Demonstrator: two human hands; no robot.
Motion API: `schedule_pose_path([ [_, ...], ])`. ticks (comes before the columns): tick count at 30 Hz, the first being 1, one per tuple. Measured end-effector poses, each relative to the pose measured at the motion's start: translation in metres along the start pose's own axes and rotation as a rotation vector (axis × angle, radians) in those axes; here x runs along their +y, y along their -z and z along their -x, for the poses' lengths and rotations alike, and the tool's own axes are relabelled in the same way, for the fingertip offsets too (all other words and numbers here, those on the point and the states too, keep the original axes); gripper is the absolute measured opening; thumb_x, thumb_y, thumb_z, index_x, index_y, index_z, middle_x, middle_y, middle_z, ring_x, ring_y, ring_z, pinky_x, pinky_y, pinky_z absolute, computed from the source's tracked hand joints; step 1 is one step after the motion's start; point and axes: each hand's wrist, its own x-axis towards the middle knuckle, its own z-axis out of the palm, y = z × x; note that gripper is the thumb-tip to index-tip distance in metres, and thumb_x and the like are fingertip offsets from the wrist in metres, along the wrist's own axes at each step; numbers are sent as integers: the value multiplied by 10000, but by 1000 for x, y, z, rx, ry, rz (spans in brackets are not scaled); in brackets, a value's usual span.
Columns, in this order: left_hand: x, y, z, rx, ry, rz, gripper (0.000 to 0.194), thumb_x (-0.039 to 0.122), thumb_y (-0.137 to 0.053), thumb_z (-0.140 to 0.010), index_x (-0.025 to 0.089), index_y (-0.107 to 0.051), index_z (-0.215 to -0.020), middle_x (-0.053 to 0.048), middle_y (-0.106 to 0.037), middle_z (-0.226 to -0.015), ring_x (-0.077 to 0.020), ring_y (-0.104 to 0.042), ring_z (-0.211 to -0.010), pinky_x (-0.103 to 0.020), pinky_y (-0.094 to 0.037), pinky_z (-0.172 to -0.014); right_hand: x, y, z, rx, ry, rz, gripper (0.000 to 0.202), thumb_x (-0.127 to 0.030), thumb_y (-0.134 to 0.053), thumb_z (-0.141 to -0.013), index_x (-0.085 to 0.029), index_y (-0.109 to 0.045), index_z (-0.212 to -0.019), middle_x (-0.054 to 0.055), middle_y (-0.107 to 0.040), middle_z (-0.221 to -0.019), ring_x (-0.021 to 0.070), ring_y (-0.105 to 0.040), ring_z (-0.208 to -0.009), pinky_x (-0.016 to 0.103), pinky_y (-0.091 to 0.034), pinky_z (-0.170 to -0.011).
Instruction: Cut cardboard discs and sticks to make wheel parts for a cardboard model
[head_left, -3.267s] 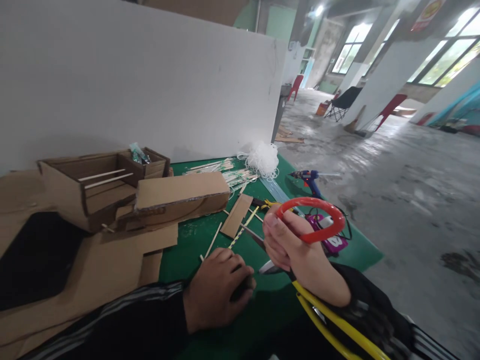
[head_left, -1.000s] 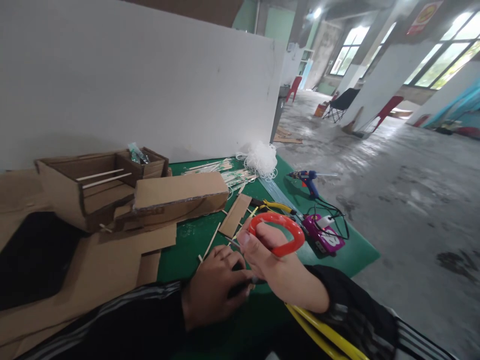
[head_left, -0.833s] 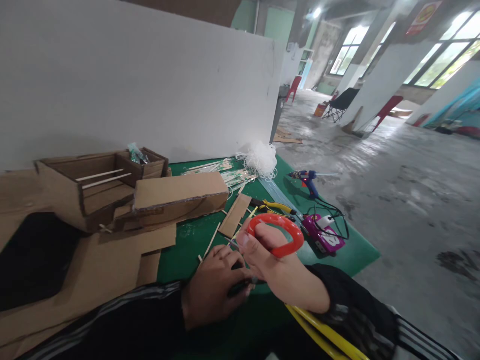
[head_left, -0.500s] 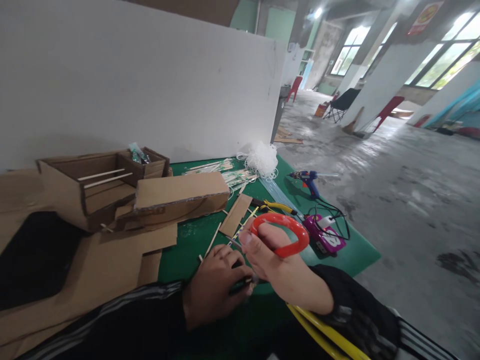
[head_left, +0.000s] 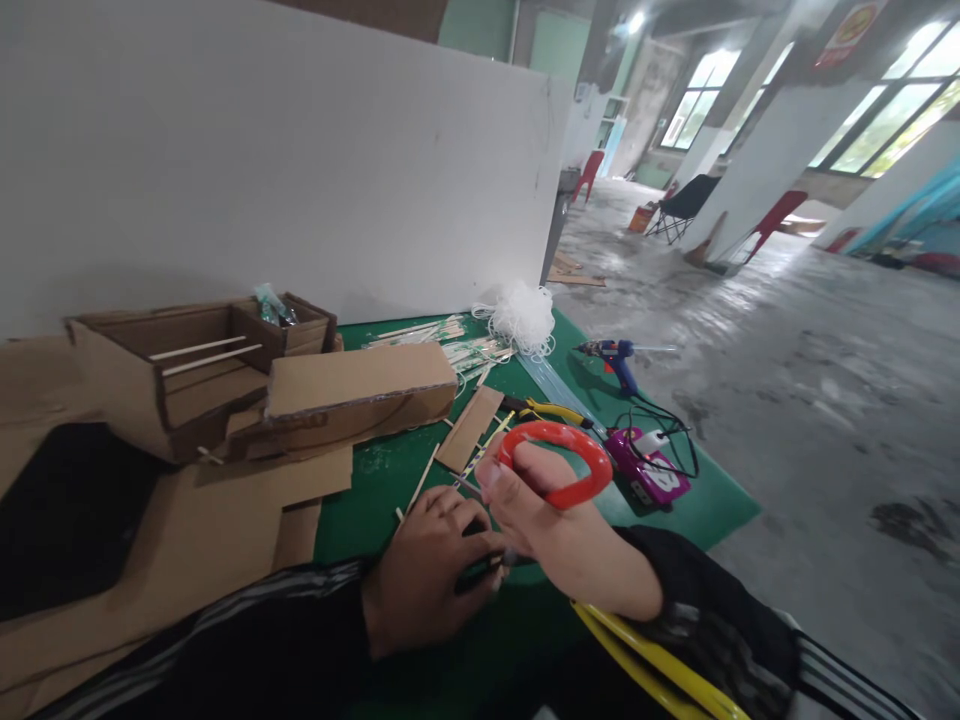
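Note:
My right hand (head_left: 562,545) grips a pair of scissors by their red handle (head_left: 596,478), whose loop rises above the fist. Grey metal parts of the scissors show beside the fingers, close to my left hand (head_left: 427,580). That left hand is low over the green table, its fingers curled and pinched together. A small pale tip shows at its fingertips, and what it holds is mostly hidden. Just beyond the hands lie a cardboard strip (head_left: 470,430) and a thin wooden stick (head_left: 420,482).
Cardboard boxes (head_left: 360,380) and flat cardboard (head_left: 225,540) cover the left side. Further back are wooden sticks (head_left: 420,330) and tangled white string (head_left: 523,318). To the right lie yellow-handled pliers (head_left: 555,410), a blue glue gun (head_left: 619,362) and a purple power strip (head_left: 649,470).
Both hands keep nearly the same pose, with the scissors still in the right one. The view has shifted very slightly.

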Motion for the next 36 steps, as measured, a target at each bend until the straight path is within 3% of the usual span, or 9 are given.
schedule_pose_path([
  [7,-1,0,1,-27,28,6,226,347,-638,-870,367,-724,-1079,-38,-674,-1112,-299,-549,-1112,-503,-392,-999,-2,2,-1,-109,0,-4,352,-484,-551,-974,-218,-483,-754,-74,-332,-614,75,-271,-485,227,-223,-411],
  [12,-4,-2,0,-31,26,39,165,349,-639,-890,369,-730,-1027,-17,-682,-1099,-285,-553,-1072,-515,-375,-1001,5,-3,2,71,40,-8,394,-545,-587,-935,-217,-493,-739,-79,-337,-575,83,-272,-483,237,-240,-426],
  [18,-6,-7,-2,-8,68,29,172,380,-706,-856,358,-732,-1025,-22,-678,-1169,-283,-555,-1067,-484,-408,-948,15,-1,11,228,-32,-29,354,-548,-585,-935,-226,-520,-804,-92,-315,-560,75,-223,-435,239,-192,-392],
  [23,-3,-6,0,7,36,18,257,350,-690,-844,348,-704,-1101,-37,-661,-1200,-293,-551,-1087,-515,-381,-1003,4,2,11,128,-59,-18,382,-563,-600,-921,-224,-494,-781,-100,-308,-544,67,-218,-431,243,-168,-390],
  [28,0,-2,1,-15,13,54,245,298,-615,-888,368,-695,-1109,-23,-661,-1162,-285,-538,-1155,-523,-329,-1086,-9,2,7,-7,-38,69,411,-545,-583,-937,-208,-486,-723,-71,-378,-591,70,-286,-478,240,-220,-416],
  [36,-6,-8,1,43,21,-8,135,371,-657,-876,317,-712,-987,-33,-681,-1151,-301,-544,-1110,-499,-383,-1012,2,-1,3,38,12,-38,380,-524,-599,-936,-216,-482,-748,-87,-350,-568,78,-285,-490,242,-238,-440],
])
